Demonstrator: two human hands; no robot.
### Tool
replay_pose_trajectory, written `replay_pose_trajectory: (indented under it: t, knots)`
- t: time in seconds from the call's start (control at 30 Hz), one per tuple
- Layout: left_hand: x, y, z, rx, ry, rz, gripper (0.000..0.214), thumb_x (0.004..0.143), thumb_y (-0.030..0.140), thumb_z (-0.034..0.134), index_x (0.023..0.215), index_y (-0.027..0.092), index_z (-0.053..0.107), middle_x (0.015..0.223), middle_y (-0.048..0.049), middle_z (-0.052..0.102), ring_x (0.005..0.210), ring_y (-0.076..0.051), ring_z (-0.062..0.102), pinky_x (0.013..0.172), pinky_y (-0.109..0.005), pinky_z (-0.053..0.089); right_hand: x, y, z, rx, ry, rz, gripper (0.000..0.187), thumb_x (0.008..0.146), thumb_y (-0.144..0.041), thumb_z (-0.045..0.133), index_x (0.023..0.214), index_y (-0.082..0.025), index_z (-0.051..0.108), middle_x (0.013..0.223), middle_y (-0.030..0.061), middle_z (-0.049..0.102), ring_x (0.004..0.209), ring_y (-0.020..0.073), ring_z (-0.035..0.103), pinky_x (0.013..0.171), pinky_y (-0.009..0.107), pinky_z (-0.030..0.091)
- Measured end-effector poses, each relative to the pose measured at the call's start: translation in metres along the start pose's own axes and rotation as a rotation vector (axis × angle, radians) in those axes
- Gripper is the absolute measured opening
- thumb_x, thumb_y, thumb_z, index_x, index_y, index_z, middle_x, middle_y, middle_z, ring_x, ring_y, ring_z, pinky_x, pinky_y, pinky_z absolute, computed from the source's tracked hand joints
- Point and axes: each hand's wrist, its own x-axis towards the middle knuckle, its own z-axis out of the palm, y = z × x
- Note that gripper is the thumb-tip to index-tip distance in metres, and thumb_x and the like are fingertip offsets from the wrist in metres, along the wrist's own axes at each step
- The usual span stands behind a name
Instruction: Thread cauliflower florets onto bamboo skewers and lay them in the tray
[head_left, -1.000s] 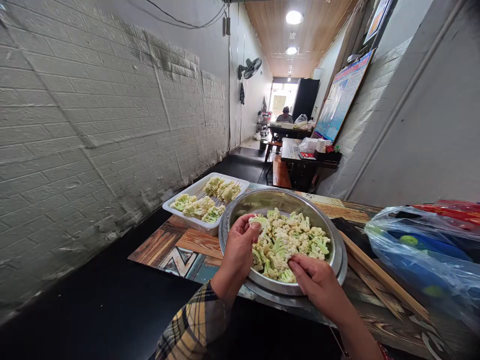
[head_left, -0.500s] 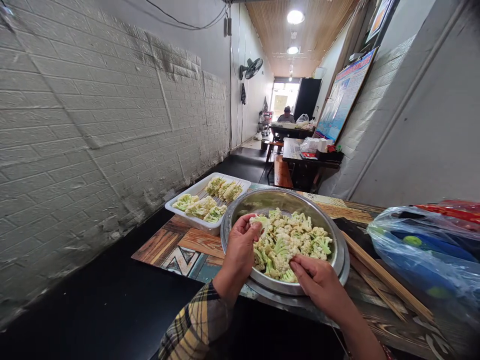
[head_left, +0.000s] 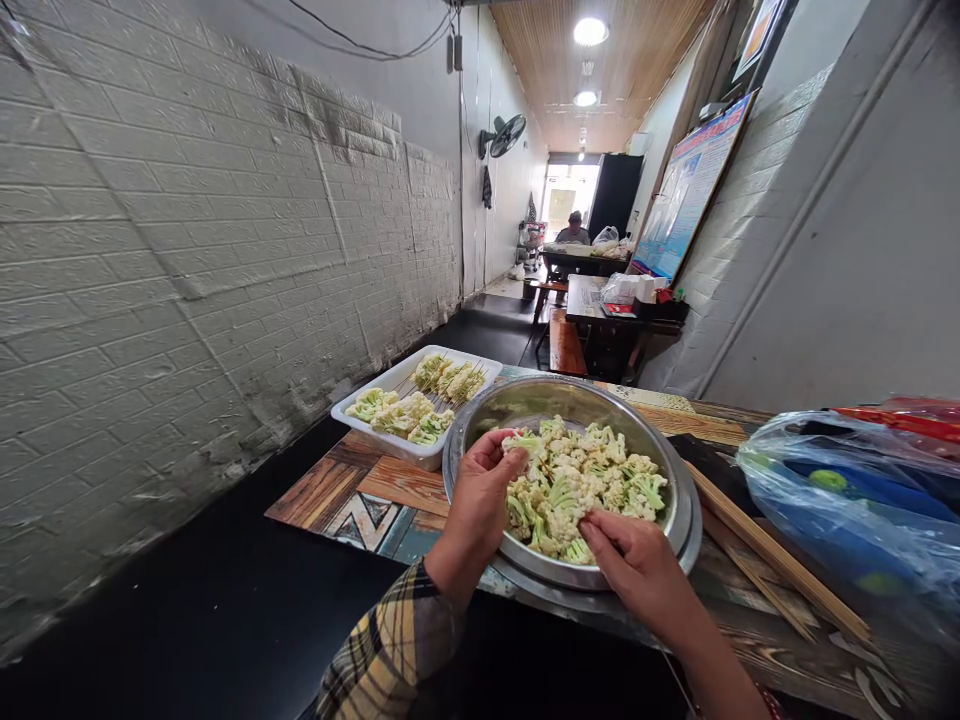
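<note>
My left hand is closed in a pinch on a pale green-white cauliflower floret, held over the left side of a round metal basin. Cut cauliflower florets are heaped inside that basin. Above its near right part, my right hand has thumb and forefinger pressed together against the florets; what lies between those fingertips is too small to make out. To the left, a white plastic tray carries cauliflower pieces on thin sticks.
Right of the basin lies a bundle of thin wooden sticks. A clear plastic bag with blue and green contents sits beyond it. The patterned wooden table ends near a brick-textured wall. Farther back, a person sits at another table.
My left hand and its cauliflower floret have shifted very slightly. The right hand stays in nearly the same place, and the view has moved a little.
</note>
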Motion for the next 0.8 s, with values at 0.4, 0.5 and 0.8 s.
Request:
replay_pose_trajectory:
  t: [0.4, 0.5, 0.8]
  knots:
    - [-0.0026, 0.0032, -0.0023, -0.014, -0.14, -0.109, 0.035, 0.067, 0.029, 0.074, 0.099, 0.019, 0.065, 0.071, 0.0026, 0.055, 0.06, -0.006, 0.048, 0.052, -0.018, 0.036, -0.0043, 0.0024, 0.0007, -0.014, 0.028, 0.008, 0.036, 0.096, -0.03, 0.037, 0.061, -0.021, 0.036, 0.056, -0.0041, 0.044, 0.053, 0.0107, 0.045, 0.053, 0.023, 0.031]
    - [-0.0029, 0.0014, -0.0023, 0.019, -0.102, -0.094, 0.027, 0.064, 0.032, 0.076, 0.083, 0.016, 0.065, 0.072, 0.0021, 0.056, 0.061, -0.006, 0.048, 0.052, -0.018, 0.037, -0.0048, 0.0035, 0.0016, -0.026, 0.038, 0.004, 0.035, 0.096, -0.031, 0.037, 0.062, -0.02, 0.04, 0.057, -0.0037, 0.046, 0.054, 0.011, 0.047, 0.054, 0.023, 0.033]
    - [-0.0005, 0.0002, -0.0051, 0.021, -0.129, -0.225, 0.03, 0.063, 0.034, 0.077, 0.073, 0.015, 0.056, 0.062, 0.004, 0.051, 0.053, -0.005, 0.045, 0.049, -0.017, 0.036, -0.0072, 0.0047, 0.0018, -0.04, 0.049, -0.025, 0.035, 0.095, -0.03, 0.039, 0.063, -0.019, 0.049, 0.059, -0.0017, 0.054, 0.056, 0.012, 0.053, 0.055, 0.022, 0.038]
